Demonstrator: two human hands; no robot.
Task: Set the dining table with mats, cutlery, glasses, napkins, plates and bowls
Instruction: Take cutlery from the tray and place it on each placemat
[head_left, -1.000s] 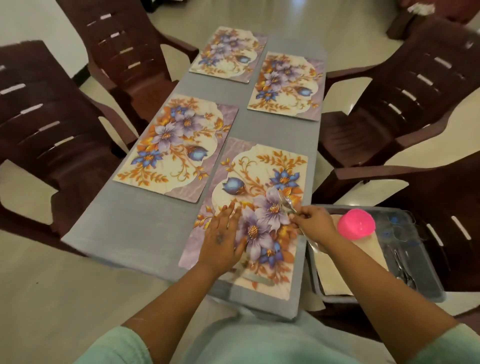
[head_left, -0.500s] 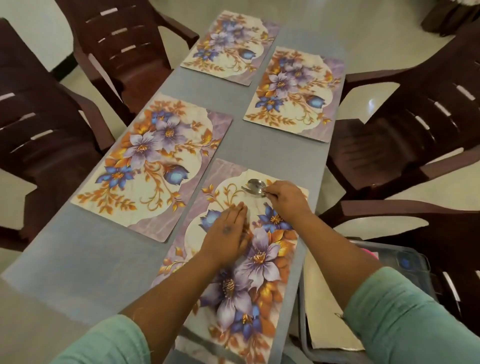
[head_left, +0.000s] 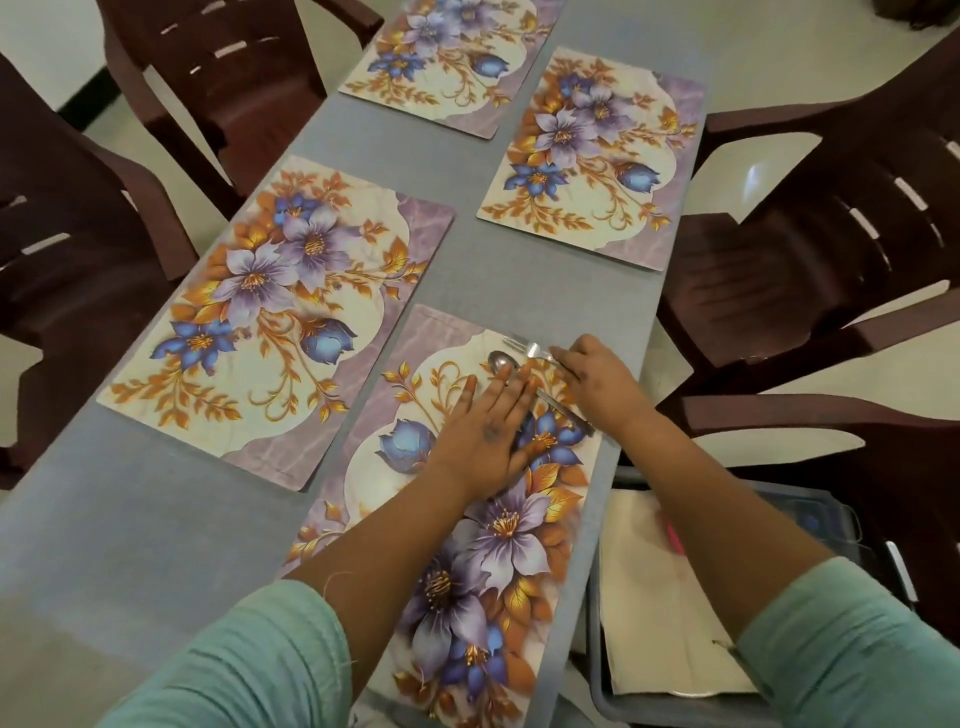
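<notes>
Steel cutlery is only now arriving in the head view: a spoon (head_left: 501, 360) and a fork (head_left: 525, 346) lie at the far end of the nearest mat (head_left: 457, 519) on the grey table (head_left: 156, 519). The left hand (head_left: 485, 434) presses flat, fingers spread, touching the spoon; the right hand (head_left: 597, 382) rests over the fork's handle, its grip not clear to me. Four mats look laid, the other three bare. Glasses, plates and bowls seem still to come. The grey bin (head_left: 727, 597) beside the table is half cut off, its contents unclear.
</notes>
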